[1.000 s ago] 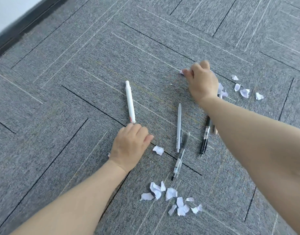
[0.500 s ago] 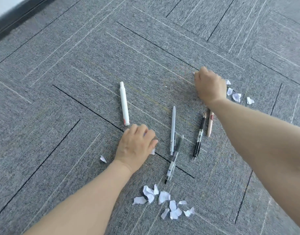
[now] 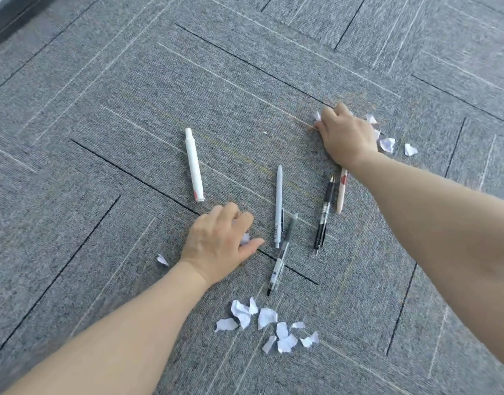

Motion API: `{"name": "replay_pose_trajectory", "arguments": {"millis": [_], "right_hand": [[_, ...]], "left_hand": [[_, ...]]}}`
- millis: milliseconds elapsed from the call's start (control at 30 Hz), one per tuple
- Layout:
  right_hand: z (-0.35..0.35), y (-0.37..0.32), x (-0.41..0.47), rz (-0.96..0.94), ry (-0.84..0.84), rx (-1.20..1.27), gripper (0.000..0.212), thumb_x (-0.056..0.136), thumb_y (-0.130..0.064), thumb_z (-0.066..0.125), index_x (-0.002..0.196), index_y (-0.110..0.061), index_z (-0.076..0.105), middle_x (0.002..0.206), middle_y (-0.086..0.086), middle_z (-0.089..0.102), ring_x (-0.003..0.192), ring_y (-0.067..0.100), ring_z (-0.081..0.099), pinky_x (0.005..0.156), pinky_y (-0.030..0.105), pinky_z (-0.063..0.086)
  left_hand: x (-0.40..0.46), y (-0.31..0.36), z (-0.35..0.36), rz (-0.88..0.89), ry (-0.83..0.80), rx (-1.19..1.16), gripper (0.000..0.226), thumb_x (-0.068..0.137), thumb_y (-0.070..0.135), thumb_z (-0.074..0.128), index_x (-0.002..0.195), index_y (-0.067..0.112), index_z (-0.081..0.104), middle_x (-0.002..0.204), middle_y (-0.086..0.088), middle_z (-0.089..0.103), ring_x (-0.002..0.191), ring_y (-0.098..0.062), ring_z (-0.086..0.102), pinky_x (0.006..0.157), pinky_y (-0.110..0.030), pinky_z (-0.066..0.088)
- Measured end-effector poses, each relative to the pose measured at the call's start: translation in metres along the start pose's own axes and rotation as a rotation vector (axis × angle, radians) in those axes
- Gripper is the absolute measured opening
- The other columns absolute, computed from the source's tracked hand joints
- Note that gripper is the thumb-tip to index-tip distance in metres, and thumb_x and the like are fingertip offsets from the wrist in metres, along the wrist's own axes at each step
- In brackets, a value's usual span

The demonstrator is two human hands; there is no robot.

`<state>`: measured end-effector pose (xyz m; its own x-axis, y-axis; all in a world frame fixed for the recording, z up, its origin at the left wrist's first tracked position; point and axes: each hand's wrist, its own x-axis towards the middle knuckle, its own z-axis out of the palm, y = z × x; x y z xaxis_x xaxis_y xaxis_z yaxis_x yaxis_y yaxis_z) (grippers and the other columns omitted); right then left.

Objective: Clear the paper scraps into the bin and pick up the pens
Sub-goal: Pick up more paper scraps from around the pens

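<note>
My left hand [image 3: 219, 243] rests on the grey carpet, fingers curled over a white paper scrap [image 3: 244, 238] pinched against the thumb. My right hand [image 3: 346, 136] is farther off, curled down onto far scraps, and one scrap [image 3: 316, 116] pokes out at its fingertips. More scraps [image 3: 387, 144] lie just right of it. A pile of scraps [image 3: 262, 323] lies nearest me. A white marker [image 3: 194, 165], a pale grey pen [image 3: 278, 206], a clear pen [image 3: 282, 255], a black pen [image 3: 324, 215] and a beige pen [image 3: 342, 192] lie between my hands. No bin is in view.
A lone scrap [image 3: 161, 260] lies left of my left wrist. A dark skirting strip [image 3: 5, 27] runs along the far left corner. Grey carpet tiles [image 3: 102, 95] stretch in every direction around the pens.
My left hand slid right from the marker's tip onto the single scrap beside the grey pen, uncovering a small scrap at its left. My right hand stayed curled on the far scraps.
</note>
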<state>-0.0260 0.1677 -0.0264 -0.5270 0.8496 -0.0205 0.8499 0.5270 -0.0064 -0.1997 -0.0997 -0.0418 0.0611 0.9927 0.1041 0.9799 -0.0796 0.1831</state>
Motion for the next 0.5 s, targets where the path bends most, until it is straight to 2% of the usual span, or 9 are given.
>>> {"name": "replay_pose_trajectory", "arguments": {"millis": [100, 167, 233, 300, 400, 500], "right_hand": [[-0.006, -0.002, -0.006, -0.007, -0.063, 0.008, 0.026, 0.106, -0.030, 0.034, 0.093, -0.009, 0.042, 0.078, 0.009, 0.049, 0.072, 0.035, 0.063, 0.063, 0.049, 0.054], [-0.010, 0.000, -0.008, 0.045, -0.061, 0.030, 0.024, 0.105, -0.025, 0.034, 0.096, -0.006, 0.046, 0.079, 0.013, 0.052, 0.075, 0.036, 0.061, 0.067, 0.051, 0.053], [-0.013, 0.009, -0.011, 0.200, 0.046, 0.153, 0.028, 0.104, -0.026, 0.033, 0.100, -0.005, 0.051, 0.081, 0.013, 0.053, 0.072, 0.030, 0.053, 0.066, 0.043, 0.046], [-0.016, 0.028, -0.015, 0.421, 0.167, 0.338, 0.032, 0.105, -0.030, 0.032, 0.099, -0.006, 0.053, 0.073, 0.004, 0.050, 0.063, 0.021, 0.046, 0.058, 0.030, 0.041], [-0.019, 0.058, -0.027, 0.723, 0.256, 0.494, 0.033, 0.105, -0.030, 0.033, 0.095, -0.007, 0.054, 0.076, 0.001, 0.052, 0.065, 0.015, 0.047, 0.062, 0.029, 0.043], [-0.014, 0.068, -0.048, 0.939, 0.280, 0.716, 0.036, 0.104, -0.028, 0.037, 0.071, -0.014, 0.046, 0.067, -0.002, 0.045, 0.055, 0.008, 0.037, 0.052, 0.025, 0.031]], "left_hand": [[0.006, 0.000, -0.001, 0.056, -0.003, 0.035, 0.032, 0.095, 0.040, 0.044, 0.076, 0.017, 0.055, 0.065, 0.001, 0.048, 0.054, -0.015, 0.041, 0.043, -0.023, 0.029], [0.009, 0.001, -0.003, 0.080, -0.005, 0.026, 0.035, 0.096, 0.034, 0.043, 0.068, 0.017, 0.056, 0.058, 0.003, 0.048, 0.048, -0.012, 0.037, 0.040, -0.021, 0.028], [0.013, 0.002, -0.009, 0.066, -0.017, -0.005, 0.037, 0.094, 0.031, 0.042, 0.062, 0.017, 0.054, 0.052, 0.005, 0.045, 0.044, -0.011, 0.032, 0.039, -0.018, 0.023], [0.016, 0.003, -0.014, 0.033, -0.020, -0.034, 0.039, 0.092, 0.031, 0.041, 0.058, 0.017, 0.052, 0.049, 0.007, 0.038, 0.041, -0.010, 0.030, 0.039, -0.015, 0.015], [0.017, 0.005, -0.020, -0.120, 0.014, -0.131, 0.039, 0.092, 0.028, 0.048, 0.055, 0.018, 0.043, 0.051, 0.010, 0.030, 0.038, -0.011, 0.027, 0.040, -0.014, 0.004], [0.015, 0.014, -0.026, -0.379, 0.054, -0.344, 0.042, 0.094, 0.025, 0.051, 0.056, 0.018, 0.034, 0.048, 0.009, 0.032, 0.040, -0.012, 0.030, 0.041, -0.020, 0.012]]}}
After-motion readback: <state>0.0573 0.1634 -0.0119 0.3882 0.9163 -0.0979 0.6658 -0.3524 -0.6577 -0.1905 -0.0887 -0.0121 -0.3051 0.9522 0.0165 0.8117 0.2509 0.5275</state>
